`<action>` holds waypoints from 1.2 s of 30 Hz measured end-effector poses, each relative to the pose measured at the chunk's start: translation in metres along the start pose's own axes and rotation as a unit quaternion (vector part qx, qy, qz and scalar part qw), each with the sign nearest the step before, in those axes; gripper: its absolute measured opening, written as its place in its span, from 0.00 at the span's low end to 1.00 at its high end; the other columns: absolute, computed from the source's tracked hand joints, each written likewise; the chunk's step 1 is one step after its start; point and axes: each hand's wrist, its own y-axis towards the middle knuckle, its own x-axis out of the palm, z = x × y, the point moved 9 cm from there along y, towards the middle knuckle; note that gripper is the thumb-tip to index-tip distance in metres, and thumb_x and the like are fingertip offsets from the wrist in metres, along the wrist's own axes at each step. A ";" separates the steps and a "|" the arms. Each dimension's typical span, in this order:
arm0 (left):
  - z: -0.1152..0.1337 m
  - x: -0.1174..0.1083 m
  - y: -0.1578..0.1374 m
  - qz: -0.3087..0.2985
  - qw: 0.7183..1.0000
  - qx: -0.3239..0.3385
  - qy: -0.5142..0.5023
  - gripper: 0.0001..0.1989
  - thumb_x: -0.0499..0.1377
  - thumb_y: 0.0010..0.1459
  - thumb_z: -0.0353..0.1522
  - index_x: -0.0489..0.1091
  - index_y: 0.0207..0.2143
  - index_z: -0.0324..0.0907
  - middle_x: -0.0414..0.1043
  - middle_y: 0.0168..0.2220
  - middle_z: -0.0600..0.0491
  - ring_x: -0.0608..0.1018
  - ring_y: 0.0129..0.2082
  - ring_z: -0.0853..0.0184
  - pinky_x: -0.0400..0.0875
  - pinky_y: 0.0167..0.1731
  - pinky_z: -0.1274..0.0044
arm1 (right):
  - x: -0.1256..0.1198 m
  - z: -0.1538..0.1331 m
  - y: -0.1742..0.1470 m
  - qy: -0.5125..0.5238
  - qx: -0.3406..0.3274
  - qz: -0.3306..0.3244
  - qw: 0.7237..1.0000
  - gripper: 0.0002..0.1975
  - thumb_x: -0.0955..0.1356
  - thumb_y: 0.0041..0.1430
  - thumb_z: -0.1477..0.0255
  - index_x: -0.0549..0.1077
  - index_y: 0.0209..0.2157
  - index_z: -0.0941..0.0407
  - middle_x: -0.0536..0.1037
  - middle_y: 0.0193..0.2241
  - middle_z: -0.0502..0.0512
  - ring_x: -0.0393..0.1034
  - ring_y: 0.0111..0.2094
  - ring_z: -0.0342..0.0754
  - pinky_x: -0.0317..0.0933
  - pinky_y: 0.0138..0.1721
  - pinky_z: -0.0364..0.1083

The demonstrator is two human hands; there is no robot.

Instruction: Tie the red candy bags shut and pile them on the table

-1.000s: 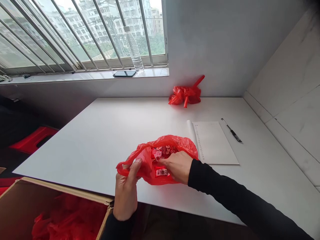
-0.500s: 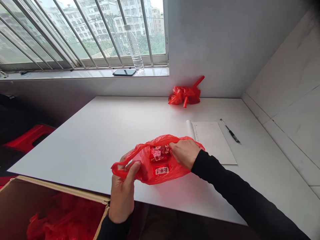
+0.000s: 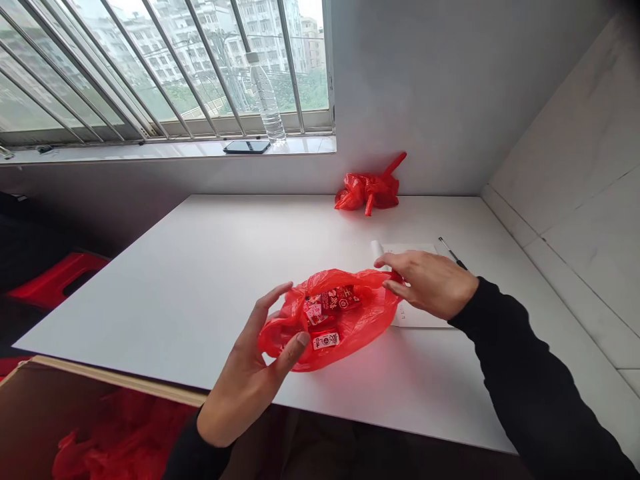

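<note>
White table [image 3: 200,280] under a barred window; on the sill, a water bottle [image 3: 265,100] and a phone [image 3: 247,147]; a tied red bag [image 3: 369,191] sits by the far wall. Open red plastic bag [image 3: 350,327] with small red packets [image 3: 327,307] lies near the front edge, overlapping a sheet of paper [image 3: 417,250]. Left hand [image 3: 250,380] has fingers spread, thumb and fingertips on the bag's left rim; right hand [image 3: 430,283] pinches the right handle, with a pen [image 3: 450,253] just behind it.
</note>
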 end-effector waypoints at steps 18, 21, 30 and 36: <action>0.035 0.016 0.037 -0.023 0.949 -0.008 -0.314 0.24 0.56 0.63 0.44 0.67 0.16 0.44 0.49 0.12 0.57 0.66 0.18 0.67 0.73 0.36 0.68 | -0.061 -0.010 -0.019 0.408 -0.050 0.248 0.877 0.13 0.68 0.65 0.67 0.76 0.50 0.54 0.77 0.34 0.52 0.72 0.31 0.44 0.69 0.32 0.44; 0.036 0.017 0.038 -0.002 0.926 -0.034 -0.375 0.09 0.59 0.60 0.39 0.75 0.31 0.44 0.55 0.20 0.57 0.65 0.21 0.70 0.72 0.29 0.73 | -0.059 -0.007 -0.016 0.420 -0.045 0.235 0.876 0.11 0.67 0.66 0.66 0.77 0.46 0.56 0.76 0.30 0.50 0.68 0.25 0.41 0.66 0.27 0.42; 0.034 0.019 0.044 -0.010 0.956 -0.023 -0.292 0.16 0.62 0.60 0.45 0.68 0.27 0.43 0.60 0.24 0.56 0.70 0.27 0.68 0.74 0.33 0.75 | -0.066 -0.013 -0.014 0.442 -0.076 0.223 0.865 0.17 0.69 0.63 0.73 0.74 0.53 0.56 0.78 0.39 0.52 0.73 0.37 0.42 0.71 0.40 0.44; 0.039 0.020 0.046 0.025 0.971 -0.001 -0.239 0.17 0.59 0.62 0.47 0.67 0.30 0.45 0.52 0.21 0.60 0.62 0.20 0.73 0.68 0.27 0.78 | -0.080 -0.025 -0.026 0.416 -0.116 0.295 0.852 0.10 0.66 0.65 0.78 0.80 0.42 0.53 0.78 0.40 0.52 0.73 0.39 0.43 0.71 0.42 0.44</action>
